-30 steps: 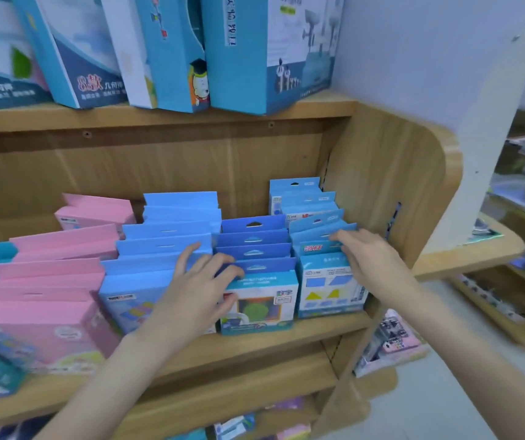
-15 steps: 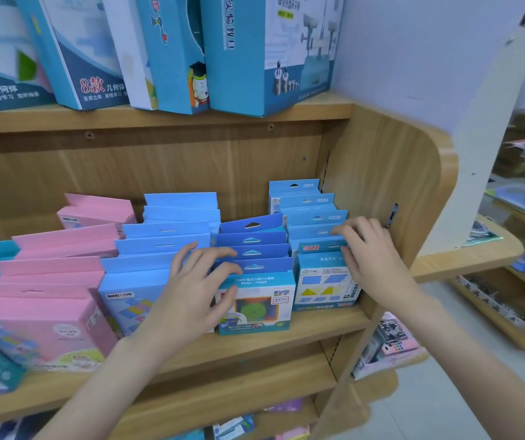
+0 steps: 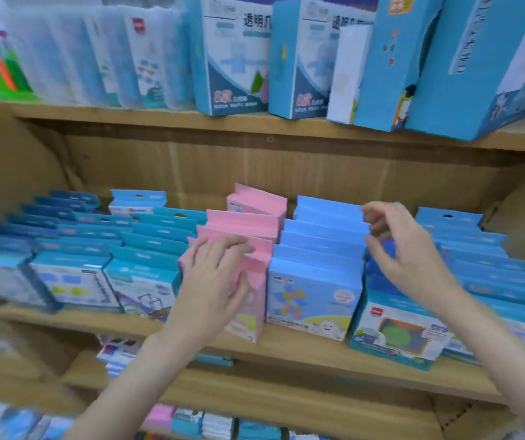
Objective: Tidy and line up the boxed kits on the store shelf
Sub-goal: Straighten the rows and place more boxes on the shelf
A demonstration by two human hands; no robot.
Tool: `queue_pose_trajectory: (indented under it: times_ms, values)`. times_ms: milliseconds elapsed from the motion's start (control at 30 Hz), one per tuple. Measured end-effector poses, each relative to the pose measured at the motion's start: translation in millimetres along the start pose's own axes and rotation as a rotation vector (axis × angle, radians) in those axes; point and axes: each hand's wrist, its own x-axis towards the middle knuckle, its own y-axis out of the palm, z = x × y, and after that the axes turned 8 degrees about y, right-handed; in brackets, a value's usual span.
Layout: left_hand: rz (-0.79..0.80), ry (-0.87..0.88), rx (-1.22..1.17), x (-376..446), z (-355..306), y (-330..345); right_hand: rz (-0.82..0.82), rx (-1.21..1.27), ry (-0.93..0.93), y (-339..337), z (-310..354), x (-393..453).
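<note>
L hand [image 3: 215, 282] flat on pink boxes [image 3: 248, 227], R hand [image 3: 404, 249] raised, fingers spread

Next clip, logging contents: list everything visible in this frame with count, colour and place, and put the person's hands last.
pink boxed kits: one row, exact count unclear, pink, middle shelf centre
light blue boxed kits: one row, light blue, right of the pink row
dark blue boxed kits: one row, partly hidden by the right hand
blue boxed kits at right: one row, blue, shelf's right end
teal boxed kits: several rows, teal and blue, left of pink, blurred
tall boxes: several, blue and white, upper shelf
wooden shelf: tan
lower-shelf items: mixed colours, blurred
left hand: on the front pink kit
right hand: fingers spread, above the dark blue row
</note>
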Motion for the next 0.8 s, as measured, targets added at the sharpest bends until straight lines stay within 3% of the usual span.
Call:
queue_pose_trajectory:
  times_ms: [300, 433, 600, 800]
  values:
    - [0.026, -0.148, 0.201, -68.0, 160.4, -95.0, 0.311, -0.002, -0.160, 158.6, 135.7, 107.9]
    - [0.105, -0.125, 0.220, -80.5, 223.3, -124.7, 0.402, -0.037, -0.042, 235.8, 184.8, 166.1]
    - [0.207, -0.058, 0.190, -87.1, 267.1, -144.6, 0.609, -0.255, 0.152, 303.4, 206.0, 210.7]
    - [0.234, -0.011, 0.127, -102.3, 293.1, -142.8, 0.535, -0.341, 0.190, 320.9, 207.0, 222.5]
